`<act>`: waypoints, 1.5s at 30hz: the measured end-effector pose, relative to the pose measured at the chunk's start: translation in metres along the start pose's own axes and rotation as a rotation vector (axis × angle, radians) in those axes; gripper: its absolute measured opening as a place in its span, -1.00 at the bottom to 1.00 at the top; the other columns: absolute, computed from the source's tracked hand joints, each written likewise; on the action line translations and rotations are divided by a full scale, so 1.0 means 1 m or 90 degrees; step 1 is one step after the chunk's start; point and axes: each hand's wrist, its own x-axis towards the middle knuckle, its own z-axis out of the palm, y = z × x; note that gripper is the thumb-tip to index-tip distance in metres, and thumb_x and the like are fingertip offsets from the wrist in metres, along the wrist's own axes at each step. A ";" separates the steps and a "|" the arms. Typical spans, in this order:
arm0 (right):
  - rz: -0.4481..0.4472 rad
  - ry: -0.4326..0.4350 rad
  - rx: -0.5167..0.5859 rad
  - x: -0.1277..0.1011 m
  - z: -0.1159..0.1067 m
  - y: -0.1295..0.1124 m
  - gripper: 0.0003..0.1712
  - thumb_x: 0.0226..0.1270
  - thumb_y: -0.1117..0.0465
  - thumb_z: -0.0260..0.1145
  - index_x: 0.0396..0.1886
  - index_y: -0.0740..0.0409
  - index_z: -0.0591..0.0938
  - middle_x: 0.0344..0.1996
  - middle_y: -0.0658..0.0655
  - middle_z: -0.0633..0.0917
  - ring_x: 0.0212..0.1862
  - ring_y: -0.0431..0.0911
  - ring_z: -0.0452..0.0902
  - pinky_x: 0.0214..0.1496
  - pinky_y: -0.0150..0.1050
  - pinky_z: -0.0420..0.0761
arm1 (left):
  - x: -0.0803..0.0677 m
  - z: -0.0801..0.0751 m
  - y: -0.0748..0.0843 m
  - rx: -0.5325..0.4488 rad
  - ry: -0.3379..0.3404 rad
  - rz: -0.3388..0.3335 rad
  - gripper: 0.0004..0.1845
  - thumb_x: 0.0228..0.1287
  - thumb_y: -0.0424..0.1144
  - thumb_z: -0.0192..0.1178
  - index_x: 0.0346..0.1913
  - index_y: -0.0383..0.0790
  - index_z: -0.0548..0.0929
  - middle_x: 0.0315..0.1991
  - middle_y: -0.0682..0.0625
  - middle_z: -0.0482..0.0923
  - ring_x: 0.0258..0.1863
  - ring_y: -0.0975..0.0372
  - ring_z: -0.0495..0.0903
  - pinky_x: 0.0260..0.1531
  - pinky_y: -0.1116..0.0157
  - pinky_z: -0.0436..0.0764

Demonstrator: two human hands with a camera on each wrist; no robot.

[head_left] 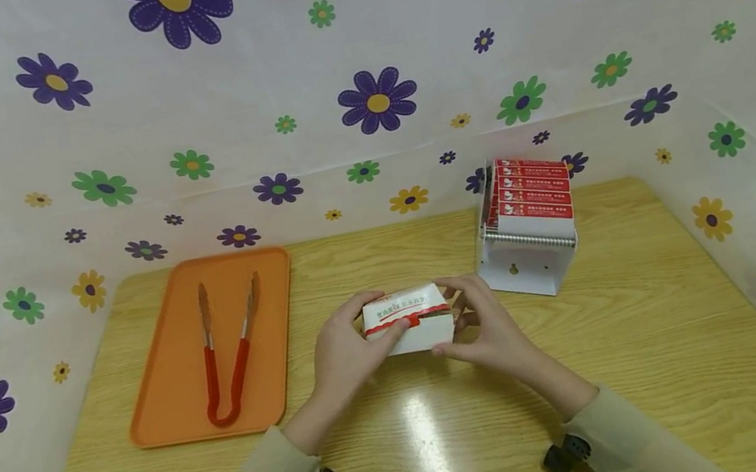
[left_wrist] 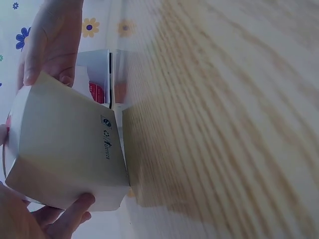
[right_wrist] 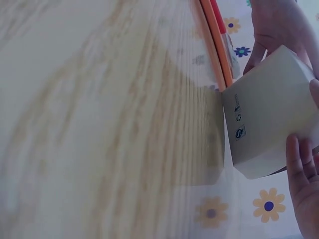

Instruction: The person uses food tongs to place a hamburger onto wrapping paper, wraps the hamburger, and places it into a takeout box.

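Two hands point(head_left: 345, 351) point(head_left: 489, 330), box point(head_left: 408, 322), lettering seemingly unreadable.

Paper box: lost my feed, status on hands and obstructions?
Left hand and right hand both grip white paper box above table. Nothing blocking; box dispenser stands behind.

Small white paper carton point(head_left: 410, 321) with a red band and red lettering along its upper edge. Assembled, upright, lid flap folded down at top. Sits mid-worktop, plain white underside and side walls visible from the wrist views.
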 end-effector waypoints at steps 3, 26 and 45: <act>-0.028 0.007 -0.014 -0.001 0.001 0.002 0.04 0.03 0.42 0.71 0.48 0.27 0.35 0.16 0.30 0.45 -0.15 -0.23 0.48 -0.16 -0.38 0.74 | 0.001 0.000 0.000 0.016 -0.003 -0.003 -0.41 0.17 0.13 0.56 0.25 0.04 0.73 0.17 0.03 0.78 -0.08 0.12 0.69 -0.27 0.29 0.57; -0.148 0.026 -0.087 -0.001 0.005 0.002 0.09 -0.10 0.45 0.74 0.49 0.26 0.41 0.26 0.34 0.42 -0.13 -0.25 0.40 -0.15 -0.38 0.63 | 0.009 -0.012 0.005 0.021 -0.108 -0.011 -0.47 0.20 0.13 0.55 0.19 0.05 0.76 0.00 0.01 0.82 -0.28 0.18 0.62 -0.37 0.34 0.56; -0.152 0.023 -0.103 -0.005 0.004 0.006 -0.20 -0.02 0.42 0.72 0.25 0.14 0.57 0.28 0.31 0.46 0.04 -0.17 0.46 -0.11 -0.37 0.67 | 0.002 -0.007 0.012 0.072 -0.079 -0.016 -0.43 0.17 0.19 0.53 0.20 0.07 0.75 0.09 0.08 0.79 -0.23 0.22 0.64 -0.34 0.33 0.53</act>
